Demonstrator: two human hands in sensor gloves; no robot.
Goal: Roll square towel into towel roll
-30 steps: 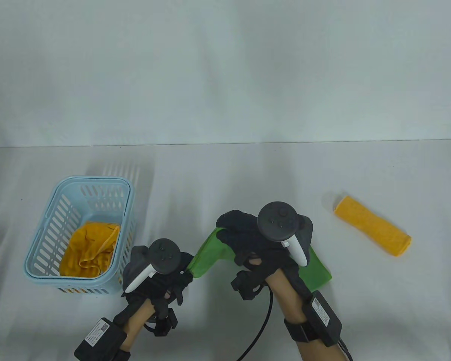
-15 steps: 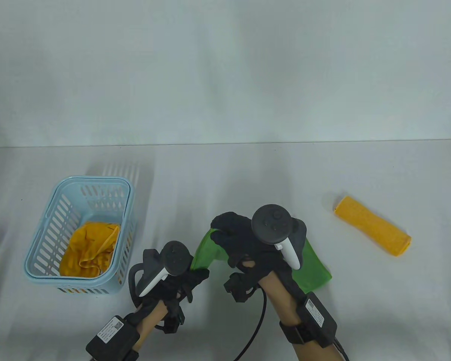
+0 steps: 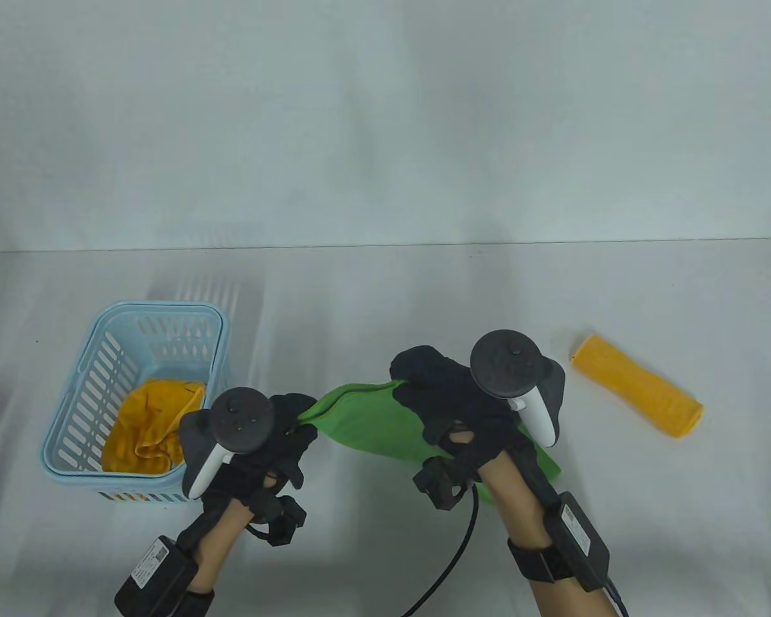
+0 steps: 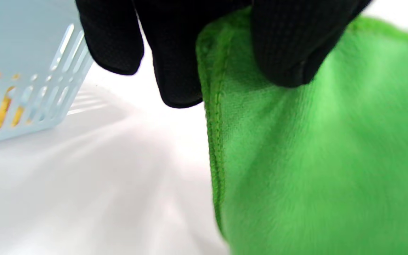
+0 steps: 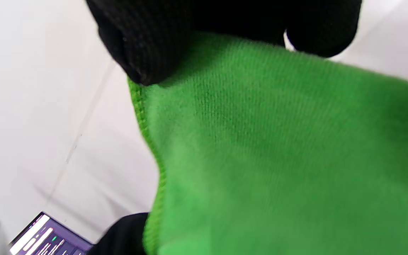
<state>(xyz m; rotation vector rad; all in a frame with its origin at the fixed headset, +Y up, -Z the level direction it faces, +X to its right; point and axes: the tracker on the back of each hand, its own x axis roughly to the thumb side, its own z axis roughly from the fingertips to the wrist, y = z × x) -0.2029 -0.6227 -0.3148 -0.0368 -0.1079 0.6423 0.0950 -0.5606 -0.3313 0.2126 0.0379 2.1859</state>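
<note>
While both hands' fingers (image 4: 282, 42) pinch it, green towel (image 3: 372, 424) spans between (sagging).

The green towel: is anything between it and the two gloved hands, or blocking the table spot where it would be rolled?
Nothing visible. The left hand and right hand already pinch the green towel directly. The blue basket and orange roll lie off to either side.
</note>
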